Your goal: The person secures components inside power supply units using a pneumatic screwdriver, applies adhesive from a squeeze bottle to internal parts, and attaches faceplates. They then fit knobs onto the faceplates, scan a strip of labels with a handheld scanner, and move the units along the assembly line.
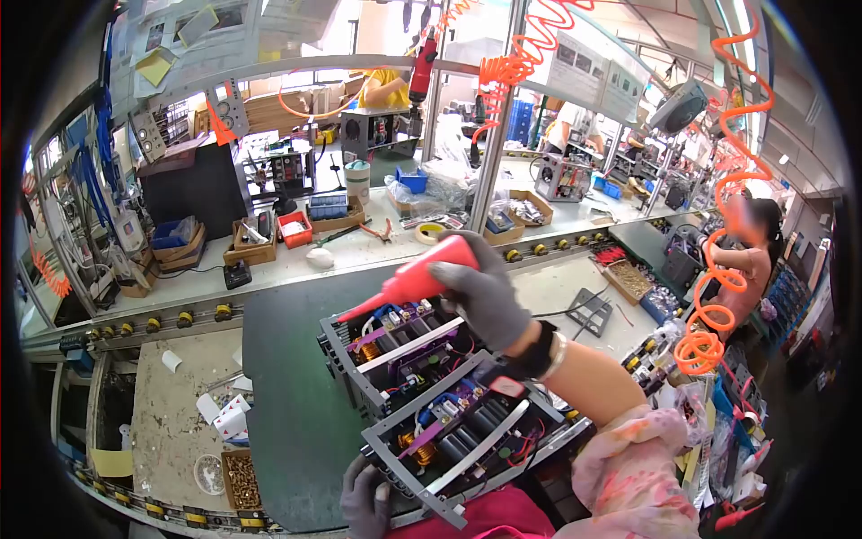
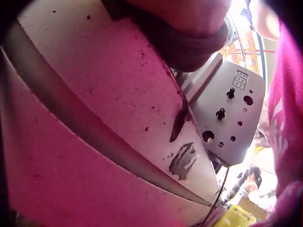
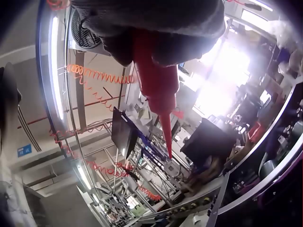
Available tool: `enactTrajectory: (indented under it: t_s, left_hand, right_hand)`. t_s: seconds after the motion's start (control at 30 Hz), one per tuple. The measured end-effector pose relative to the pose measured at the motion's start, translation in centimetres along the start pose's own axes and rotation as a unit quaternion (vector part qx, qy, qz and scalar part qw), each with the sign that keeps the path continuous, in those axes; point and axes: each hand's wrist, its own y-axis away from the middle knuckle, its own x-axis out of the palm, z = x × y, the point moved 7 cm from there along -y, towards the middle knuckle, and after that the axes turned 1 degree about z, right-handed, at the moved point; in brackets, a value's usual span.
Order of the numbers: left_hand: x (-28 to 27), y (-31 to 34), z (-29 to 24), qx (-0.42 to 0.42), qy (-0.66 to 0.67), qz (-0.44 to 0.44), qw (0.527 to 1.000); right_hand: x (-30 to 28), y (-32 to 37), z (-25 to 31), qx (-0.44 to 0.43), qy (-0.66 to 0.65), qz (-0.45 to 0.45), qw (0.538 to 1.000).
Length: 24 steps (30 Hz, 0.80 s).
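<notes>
Right hand (image 1: 489,292) was curled round red bottle (image 1: 426,274); left hand (image 1: 365,505) lay bent-fingered beside near case (image 1: 409,482), hold indeterminate. It and far case (image 1: 345,364) were wired, uncovered.

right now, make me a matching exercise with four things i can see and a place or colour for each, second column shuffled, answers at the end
Things
1. squeeze bottle
2. coiled hose at the right
3. left hand
4. small brass-coloured parts

Places and colours
A. beside the nearer open metal chassis
B. in a small box at the head view's lower left
C. red, held in the right hand
D. orange

Right pairs: 1-C, 2-D, 3-A, 4-B
</notes>
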Motion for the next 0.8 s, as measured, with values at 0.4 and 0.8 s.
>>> enactTrajectory:
  t_s: [0.4,0.8]
  left_hand:
    - [0.2,-0.4,0.8,-0.004,-0.042,-0.017,0.999]
    - [0.9,0.3,2.1,-0.046,-0.051,-0.008,0.998]
  right_hand:
    - [1.3,-3.0,-10.5,0.055,-0.057,-0.054,0.995]
    - [0.8,-3.8,-11.2,-0.060,-0.015,-0.031,0.998]
